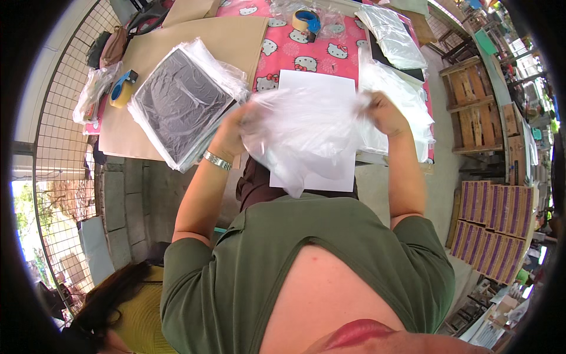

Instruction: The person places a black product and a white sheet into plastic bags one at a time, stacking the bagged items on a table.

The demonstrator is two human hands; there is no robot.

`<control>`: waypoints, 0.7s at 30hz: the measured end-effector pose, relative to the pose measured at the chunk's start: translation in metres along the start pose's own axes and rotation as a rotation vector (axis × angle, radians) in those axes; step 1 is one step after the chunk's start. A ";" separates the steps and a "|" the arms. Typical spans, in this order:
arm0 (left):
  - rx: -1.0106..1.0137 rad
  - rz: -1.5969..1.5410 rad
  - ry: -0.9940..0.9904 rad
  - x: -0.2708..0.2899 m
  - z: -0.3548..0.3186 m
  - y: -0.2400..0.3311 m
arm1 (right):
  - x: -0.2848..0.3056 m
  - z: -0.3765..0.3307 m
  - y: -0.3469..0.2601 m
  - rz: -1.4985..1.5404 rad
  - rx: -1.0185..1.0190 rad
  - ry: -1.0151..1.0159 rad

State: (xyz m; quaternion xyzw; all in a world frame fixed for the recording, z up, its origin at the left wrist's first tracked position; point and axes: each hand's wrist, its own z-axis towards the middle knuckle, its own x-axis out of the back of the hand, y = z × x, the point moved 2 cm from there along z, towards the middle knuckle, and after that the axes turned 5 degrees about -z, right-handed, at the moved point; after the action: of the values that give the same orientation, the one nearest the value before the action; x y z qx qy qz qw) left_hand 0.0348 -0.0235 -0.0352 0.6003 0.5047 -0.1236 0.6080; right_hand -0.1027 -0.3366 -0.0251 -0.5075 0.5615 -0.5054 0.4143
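The clear plastic bag [303,130] spans between the operator's left hand [239,124] at 9 o'clock and right hand [384,112] at 3, each closed on its edge; finger detail is blurred. The white sheet [315,80] lies beneath, long axis 12-to-6, right hand nearer.

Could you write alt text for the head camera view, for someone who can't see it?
A person's left hand and right hand hold motion-blurred clear plastic over a white sheet, at a pink-covered table. A dark-topped, plastic-wrapped stack lies on brown cardboard to the left; plastic packaging is piled at the right.
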 end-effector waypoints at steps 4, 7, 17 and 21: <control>0.169 0.798 -0.218 0.008 0.011 -0.033 | -0.015 0.016 -0.016 0.783 0.226 0.258; -0.019 0.222 -0.014 0.037 0.029 0.004 | 0.005 0.010 0.001 0.569 -0.222 -0.074; -0.059 -0.050 0.289 0.081 0.130 0.004 | 0.048 0.071 0.056 0.077 0.052 0.266; -0.095 1.019 0.664 0.104 0.211 -0.002 | 0.057 0.117 0.088 -0.937 -0.181 0.591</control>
State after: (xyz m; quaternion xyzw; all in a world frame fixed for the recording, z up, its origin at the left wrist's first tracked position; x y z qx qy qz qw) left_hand 0.1790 -0.1567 -0.1646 0.7450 0.3216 0.3993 0.4267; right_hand -0.0100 -0.4126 -0.1261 -0.5732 0.4095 -0.7058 -0.0745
